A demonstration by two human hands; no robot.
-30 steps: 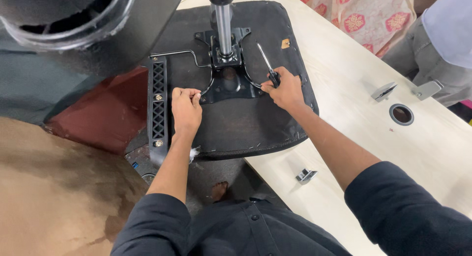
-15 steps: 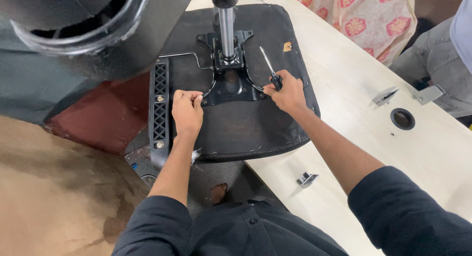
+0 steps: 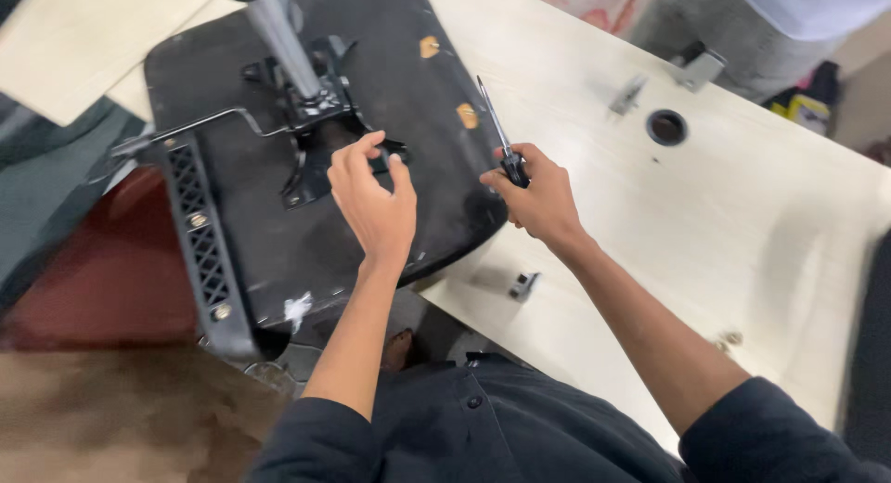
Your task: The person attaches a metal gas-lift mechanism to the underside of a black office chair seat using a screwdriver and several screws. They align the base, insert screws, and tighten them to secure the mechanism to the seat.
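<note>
Both arms reach forward from dark sleeves pushed up past the elbows, forearms bare. The left arm runs nearly straight up the middle of the view, wrist level, ending in the left hand [image 3: 374, 205] seen from its back. Its fingers are curled loosely and spread a little, thumb to the right, tips pointing far and slightly left, pinching at something small. The right arm comes in from the near right corner on a long diagonal, elbow bent outward. The right hand [image 3: 536, 200] lies to the right of the left, closed in a fist, knuckles up, gripping a screwdriver [image 3: 502, 141] whose shaft points far and left.
</note>
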